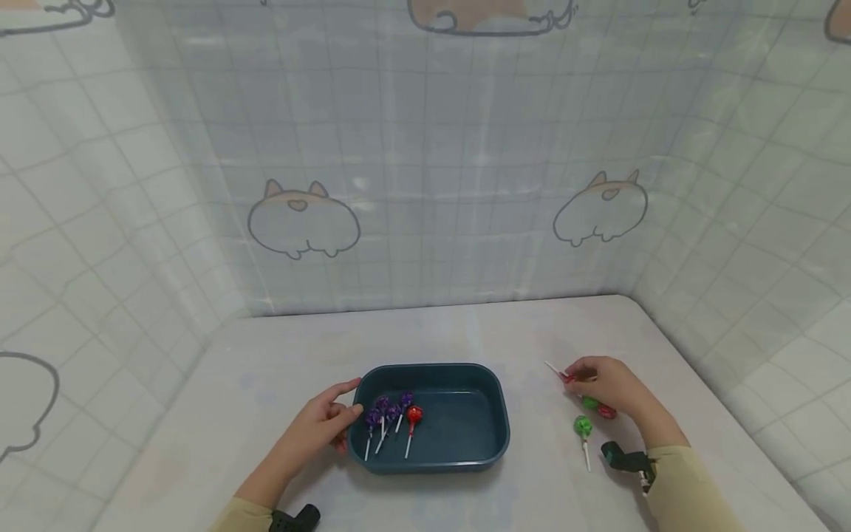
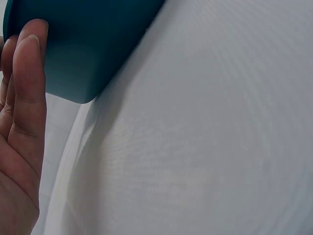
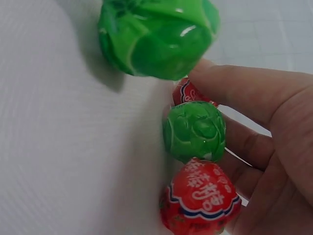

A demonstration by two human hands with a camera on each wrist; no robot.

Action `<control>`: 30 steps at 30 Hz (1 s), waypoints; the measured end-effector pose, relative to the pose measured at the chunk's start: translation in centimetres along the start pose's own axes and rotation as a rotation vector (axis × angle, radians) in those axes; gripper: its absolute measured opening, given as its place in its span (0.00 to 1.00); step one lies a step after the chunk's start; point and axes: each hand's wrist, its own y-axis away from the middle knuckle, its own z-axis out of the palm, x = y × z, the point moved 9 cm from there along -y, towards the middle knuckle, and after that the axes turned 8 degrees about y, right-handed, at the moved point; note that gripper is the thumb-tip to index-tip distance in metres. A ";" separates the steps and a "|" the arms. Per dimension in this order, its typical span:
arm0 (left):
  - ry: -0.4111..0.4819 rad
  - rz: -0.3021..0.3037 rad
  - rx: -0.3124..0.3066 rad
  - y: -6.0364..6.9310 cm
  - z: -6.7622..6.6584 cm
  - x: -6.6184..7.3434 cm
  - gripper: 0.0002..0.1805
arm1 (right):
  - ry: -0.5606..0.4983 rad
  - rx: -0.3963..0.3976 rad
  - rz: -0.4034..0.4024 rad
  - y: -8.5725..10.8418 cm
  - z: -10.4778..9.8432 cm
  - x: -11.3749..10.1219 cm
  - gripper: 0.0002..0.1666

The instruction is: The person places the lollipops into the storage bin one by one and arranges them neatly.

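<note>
A dark teal tray (image 1: 459,467) stands on the table, with several purple-wrapped lollipops (image 1: 392,412) and one red lollipop (image 1: 415,415) in its left half. My left hand (image 1: 319,425) grips the tray's left end, thumb over the rim and other fingers along the outer wall (image 2: 73,73). To the right of the tray, my right hand (image 1: 608,380) pinches another red lollipop (image 3: 184,92), whose white stick points up and left. Beside that hand lie a green lollipop (image 3: 195,131) and a red one (image 3: 200,198). Nearer the front is one more green lollipop (image 1: 583,425).
The white table (image 1: 299,332) meets a grid-patterned curtain (image 1: 432,185) at the back and sides. A black wrist device (image 1: 625,458) sits at the right sleeve, and another (image 1: 298,519) at the left.
</note>
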 end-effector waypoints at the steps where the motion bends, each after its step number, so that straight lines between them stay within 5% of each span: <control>1: 0.001 -0.004 -0.001 0.0 0.0 -0.1 0.34 | 0.007 -0.003 0.004 0.0 0.1 0.0 0.16; 12: 0.003 -0.011 0.008 0.0 0.0 -0.2 0.34 | 0.066 0.011 0.019 -0.3 0.1 -0.2 0.17; 30: 0.014 -0.016 0.011 0.0 -0.1 0.2 0.34 | -0.002 0.143 -0.050 0.0 -2.2 -1.5 0.17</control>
